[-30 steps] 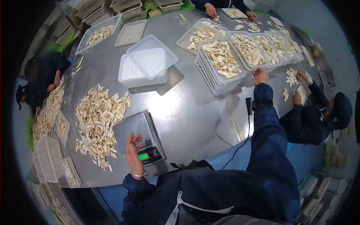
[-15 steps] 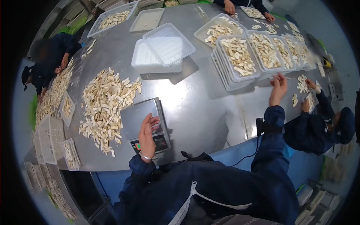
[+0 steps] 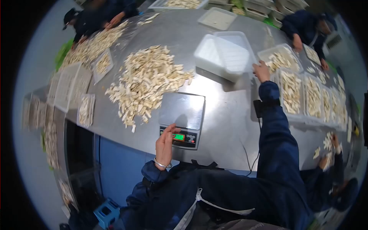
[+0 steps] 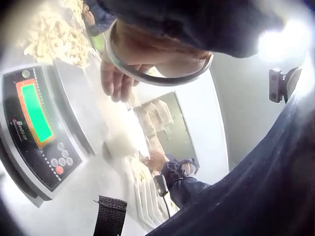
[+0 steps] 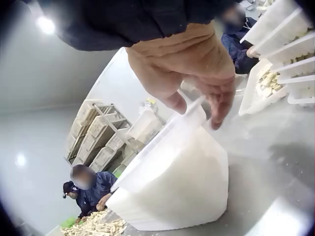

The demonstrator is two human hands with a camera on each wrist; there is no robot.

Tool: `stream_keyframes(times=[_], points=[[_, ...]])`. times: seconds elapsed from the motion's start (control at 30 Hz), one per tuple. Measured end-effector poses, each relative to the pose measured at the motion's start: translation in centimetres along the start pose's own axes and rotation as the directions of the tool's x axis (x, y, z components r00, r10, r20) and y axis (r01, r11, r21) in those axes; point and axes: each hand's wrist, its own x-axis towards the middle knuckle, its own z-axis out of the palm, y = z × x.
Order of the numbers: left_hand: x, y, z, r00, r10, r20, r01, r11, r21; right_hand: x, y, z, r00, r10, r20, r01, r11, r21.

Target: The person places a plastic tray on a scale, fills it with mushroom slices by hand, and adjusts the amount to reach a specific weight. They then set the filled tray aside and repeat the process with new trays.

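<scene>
In the head view my left hand (image 3: 164,148) hovers by the display end of a digital scale (image 3: 182,111), fingers loosely bent and holding nothing. The left wrist view shows the scale's green display (image 4: 36,112) beside that hand (image 4: 142,59). My right hand (image 3: 262,71) is at the right corner of the stacked empty white trays (image 3: 214,57); the top one lies askew. In the right wrist view, thumb and fingers of the right hand (image 5: 189,73) stand apart around the corner of the upper tray (image 5: 167,142); contact is unclear.
A large pile of sliced pale pieces (image 3: 149,80) lies left of the scale. Filled trays (image 3: 291,92) stand at the right. A white perforated basket (image 3: 69,86) is at the left edge. Other people work around the metal table (image 3: 226,145).
The head view has swung, so the table appears shifted to the right. My right hand has left the filled trays and reached the empty stack. The left hand remains by the scale.
</scene>
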Motion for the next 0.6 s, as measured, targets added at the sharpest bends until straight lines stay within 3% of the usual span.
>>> stream_keyframes(times=[0.03, 0.13, 0.27, 0.3, 0.37, 0.43, 0.5, 0.57, 0.6], points=[[-0.3, -0.1, -0.6, 0.999, 0.002, -0.034, -0.002, 1.0, 0.006, -0.5, -1.0, -0.3, 0.997, 0.059, 0.059, -0.065, 0.992, 0.107], [-0.2, -0.5, -1.8, 0.996, -0.005, -0.089, 0.004, 1.0, -0.004, -0.6, -1.3, 0.0, 0.984, -0.032, 0.174, 0.011, 0.993, 0.116], [1.2, -0.7, -2.1, 0.996, -0.059, -0.074, 0.053, 0.995, -0.085, -7.6, -5.7, -0.6, 0.979, -0.104, 0.175, 0.031, 0.925, 0.379], [1.6, -0.5, -2.0, 0.988, 0.117, -0.1, -0.103, 0.985, 0.138, -10.1, -6.9, -0.7, 0.971, -0.148, 0.187, 0.059, 0.909, 0.412], [2.8, 0.5, -1.2, 0.892, 0.451, -0.028, -0.363, 0.751, 0.551, -14.6, -7.3, 1.0, 0.95, -0.249, 0.19, 0.174, 0.923, 0.342], [3.6, 2.7, -0.6, 0.811, 0.569, 0.139, -0.519, 0.588, 0.621, -20.1, -10.4, 1.5, 0.918, -0.258, 0.3, 0.127, 0.91, 0.396], [4.1, 2.8, 0.0, 0.817, 0.49, 0.303, -0.551, 0.512, 0.659, -23.6, -10.8, 3.2, 0.894, -0.312, 0.323, 0.188, 0.913, 0.362], [4.8, 1.9, 0.1, 0.817, 0.347, 0.46, -0.575, 0.442, 0.688, -26.2, -10.5, 5.4, 0.901, -0.259, 0.348, 0.128, 0.926, 0.356], [4.9, 0.6, 0.0, 0.825, 0.324, 0.463, -0.565, 0.485, 0.668, -27.4, -9.7, 6.7, 0.891, -0.31, 0.333, 0.19, 0.919, 0.346]])
